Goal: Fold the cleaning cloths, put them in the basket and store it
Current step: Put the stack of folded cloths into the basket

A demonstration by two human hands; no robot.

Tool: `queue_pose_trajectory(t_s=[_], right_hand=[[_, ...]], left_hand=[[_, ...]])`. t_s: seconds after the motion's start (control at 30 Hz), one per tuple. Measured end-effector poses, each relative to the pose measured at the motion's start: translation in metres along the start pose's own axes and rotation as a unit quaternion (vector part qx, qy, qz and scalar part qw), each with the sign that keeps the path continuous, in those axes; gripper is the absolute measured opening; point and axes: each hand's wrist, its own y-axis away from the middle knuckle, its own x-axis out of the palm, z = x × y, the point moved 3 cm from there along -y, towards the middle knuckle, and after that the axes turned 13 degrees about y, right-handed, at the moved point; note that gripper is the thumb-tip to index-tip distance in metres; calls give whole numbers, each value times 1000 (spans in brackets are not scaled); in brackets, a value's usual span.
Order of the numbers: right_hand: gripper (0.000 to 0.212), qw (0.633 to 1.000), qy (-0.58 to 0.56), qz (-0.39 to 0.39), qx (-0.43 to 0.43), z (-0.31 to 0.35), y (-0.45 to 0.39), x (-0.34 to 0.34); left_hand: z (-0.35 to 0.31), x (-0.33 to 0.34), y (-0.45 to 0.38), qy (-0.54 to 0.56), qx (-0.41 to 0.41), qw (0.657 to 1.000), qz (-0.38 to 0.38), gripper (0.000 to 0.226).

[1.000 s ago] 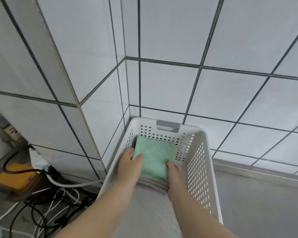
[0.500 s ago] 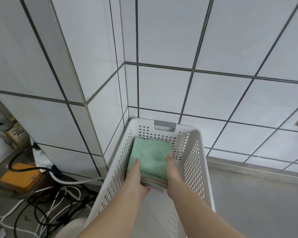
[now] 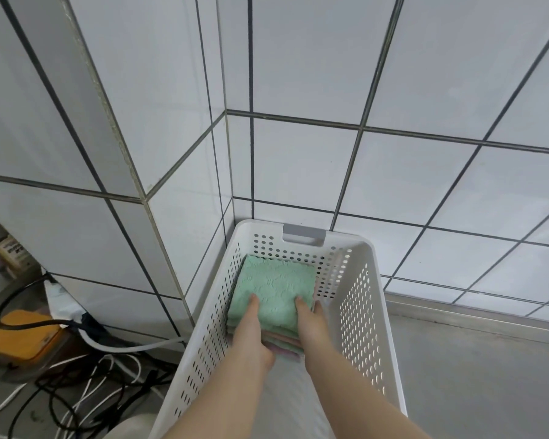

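your stack of folded terry cloths, mint green on top [image 3: 274, 291], sits at the far end of the white perforated plastic basket [image 3: 366, 315], straight ahead of both hands. left hand [image 3: 249, 335] and right hand [image 3: 311, 323] grip its near edge, fingers on top, equally close. basket's long axis runs away from you into the tiled corner [image 3: 227, 160].

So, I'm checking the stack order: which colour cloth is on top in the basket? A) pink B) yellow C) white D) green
D: the green cloth lies on top of the stack in the basket, with pink edges showing beneath it; the left hand and right hand hold the stack.
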Motion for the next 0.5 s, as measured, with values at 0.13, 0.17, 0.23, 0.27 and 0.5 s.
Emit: queue_pose_trajectory(t_s=[0.13, 0.17, 0.23, 0.27, 0.5], right_hand=[[71, 994, 65, -46, -80, 17, -2, -2], [73, 993, 73, -38, -79, 19, -3, 0], [70, 993, 83, -27, -74, 20, -4, 2], [65, 993, 85, -22, -81, 19, -5, 4], [55, 993, 87, -3, -80, 13, -9, 4]], left_hand=[[3, 0, -8, 39, -37, 997, 60, 70], [2, -1, -10, 46, -37, 996, 70, 69], [1, -1, -15, 63, -23, 994, 82, 67], [1, -1, -17, 70, -10, 995, 73, 65], [1, -2, -13, 48, 9, 998, 45, 62]])
